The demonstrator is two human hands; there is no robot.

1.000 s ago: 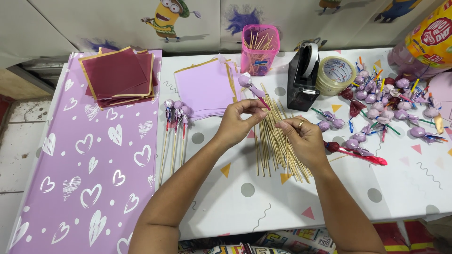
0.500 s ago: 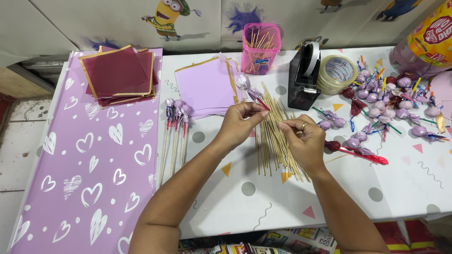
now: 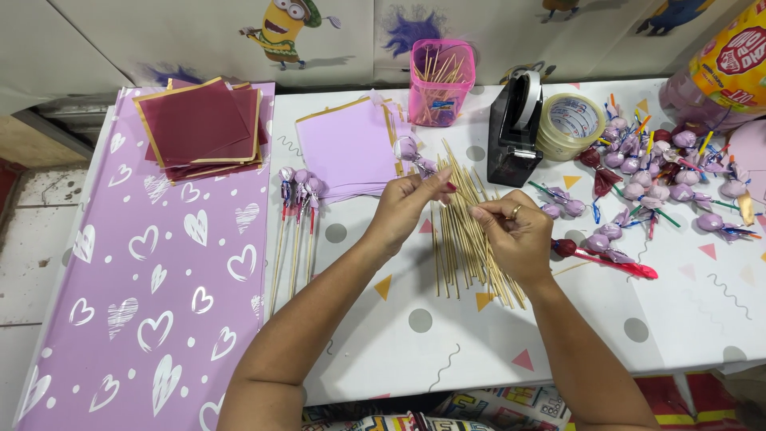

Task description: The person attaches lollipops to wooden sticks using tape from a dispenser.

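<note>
Hands barely shifted | left hand (image 3: 407, 203), right hand (image 3: 511, 231) pinch lollipop (image 3: 408, 148) | patterned table (image 3: 415, 335)

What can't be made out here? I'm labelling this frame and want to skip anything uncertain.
Head view, the only one:
- What the left hand pinches: hidden by its curled fingers.
- Whether the right hand grips a stick from the skewer pile: fingers cover it.
- Yellow container: cut off by the right edge.
- Contents of the pink cup: too small to tell apart.

Purple-wrapped lollipop (image 3: 410, 149) — above loose skewers (image 3: 467, 231)
</note>
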